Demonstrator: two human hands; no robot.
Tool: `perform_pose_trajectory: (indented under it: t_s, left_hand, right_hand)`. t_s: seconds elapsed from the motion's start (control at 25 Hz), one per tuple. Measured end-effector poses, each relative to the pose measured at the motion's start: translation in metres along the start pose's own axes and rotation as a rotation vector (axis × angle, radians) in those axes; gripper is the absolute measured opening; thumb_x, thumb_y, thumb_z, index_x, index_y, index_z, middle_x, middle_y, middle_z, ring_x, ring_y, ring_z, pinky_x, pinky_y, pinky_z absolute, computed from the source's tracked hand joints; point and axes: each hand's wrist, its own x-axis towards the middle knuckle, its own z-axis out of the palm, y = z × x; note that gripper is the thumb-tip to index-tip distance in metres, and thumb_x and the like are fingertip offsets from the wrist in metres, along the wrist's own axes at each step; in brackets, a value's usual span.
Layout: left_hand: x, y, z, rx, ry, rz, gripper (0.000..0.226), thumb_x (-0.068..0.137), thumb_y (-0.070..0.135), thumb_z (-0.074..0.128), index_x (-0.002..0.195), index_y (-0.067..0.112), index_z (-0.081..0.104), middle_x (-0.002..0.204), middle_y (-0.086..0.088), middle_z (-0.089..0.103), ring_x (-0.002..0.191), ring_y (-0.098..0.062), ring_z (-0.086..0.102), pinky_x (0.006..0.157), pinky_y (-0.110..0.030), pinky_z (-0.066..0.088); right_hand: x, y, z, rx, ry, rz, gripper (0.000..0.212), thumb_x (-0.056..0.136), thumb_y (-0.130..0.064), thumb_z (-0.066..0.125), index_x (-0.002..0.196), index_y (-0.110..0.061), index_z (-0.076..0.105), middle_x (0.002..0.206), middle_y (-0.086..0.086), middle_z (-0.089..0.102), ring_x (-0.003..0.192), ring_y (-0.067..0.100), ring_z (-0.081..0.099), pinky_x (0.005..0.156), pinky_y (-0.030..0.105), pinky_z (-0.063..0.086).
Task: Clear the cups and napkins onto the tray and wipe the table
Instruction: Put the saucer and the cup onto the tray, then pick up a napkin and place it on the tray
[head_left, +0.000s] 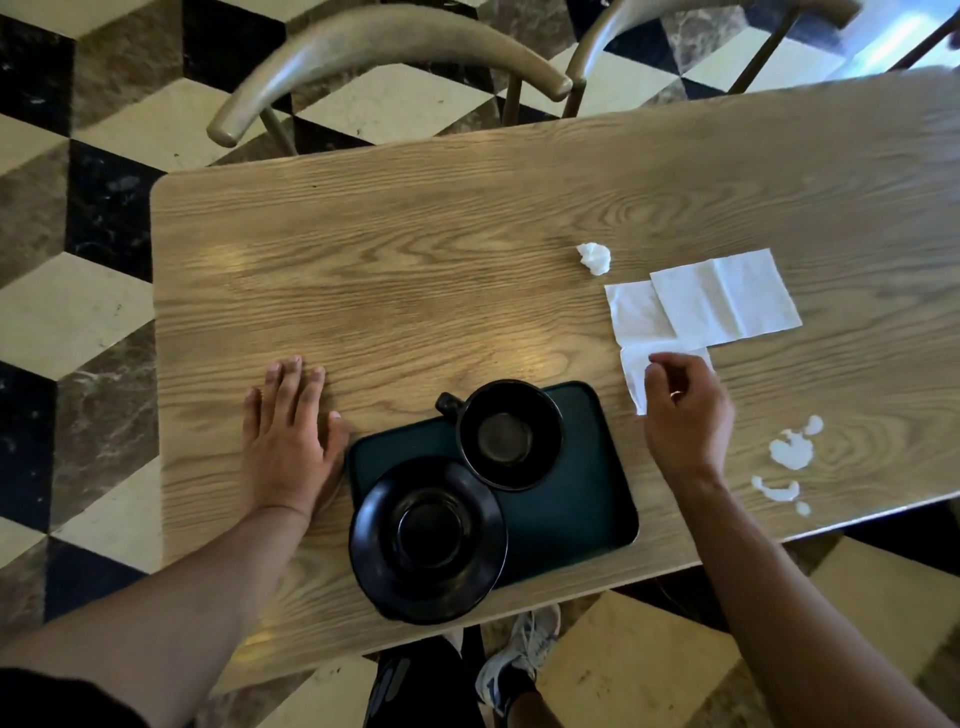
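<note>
A dark green tray (582, 499) lies near the table's front edge. On it stand a black cup (506, 435) and a black saucer (427, 538) that overhangs its front left corner. My left hand (288, 431) rests flat on the wooden table (415, 260), just left of the tray. My right hand (685, 410) pinches the near corner of a white unfolded napkin (644, 317). A second flat napkin (727, 296) overlaps it. A small crumpled white napkin (595, 257) lies farther back.
White spilled liquid (789, 449) spots the table right of my right hand, near the front right edge. Two wooden chairs (384, 47) stand behind the table. My shoe (519, 660) shows below on the checkered floor.
</note>
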Motion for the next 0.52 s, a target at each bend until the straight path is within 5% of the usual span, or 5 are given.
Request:
perform_pose_trajectory:
  t_s: [0.2, 0.4, 0.52]
  left_hand:
    - [0.0, 0.001, 0.001, 0.019, 0.046, 0.013, 0.059, 0.093, 0.033, 0.041, 0.138, 0.0, 0.058, 0.151, -0.025, 0.049, 0.141, -0.045, 0.043, 0.117, -0.061, 0.028]
    - [0.0, 0.002, 0.001, 0.019, 0.036, 0.011, 0.059, 0.093, 0.033, 0.04, 0.139, 0.0, 0.057, 0.152, -0.025, 0.048, 0.142, -0.045, 0.042, 0.118, -0.062, 0.028]
    - [0.0, 0.002, 0.0, 0.014, 0.003, 0.012, 0.06, 0.095, 0.035, 0.037, 0.142, 0.0, 0.055, 0.154, -0.024, 0.045, 0.145, -0.045, 0.038, 0.119, -0.063, 0.026]
  right_hand:
    - [0.096, 0.013, -0.007, -0.136, 0.238, 0.105, 0.026, 0.093, -0.022, 0.058, 0.113, -0.012, 0.07, 0.113, 0.012, 0.068, 0.111, 0.031, 0.06, 0.097, 0.035, 0.041]
    - [0.125, 0.03, -0.008, -0.29, 0.117, 0.257, 0.036, 0.09, -0.029, 0.06, 0.122, -0.014, 0.068, 0.131, 0.016, 0.058, 0.128, 0.034, 0.047, 0.112, 0.036, 0.033]
    - [0.129, 0.032, -0.009, -0.312, 0.111, 0.245, 0.031, 0.087, -0.031, 0.058, 0.11, -0.015, 0.072, 0.125, 0.014, 0.062, 0.124, 0.035, 0.052, 0.111, 0.043, 0.04]
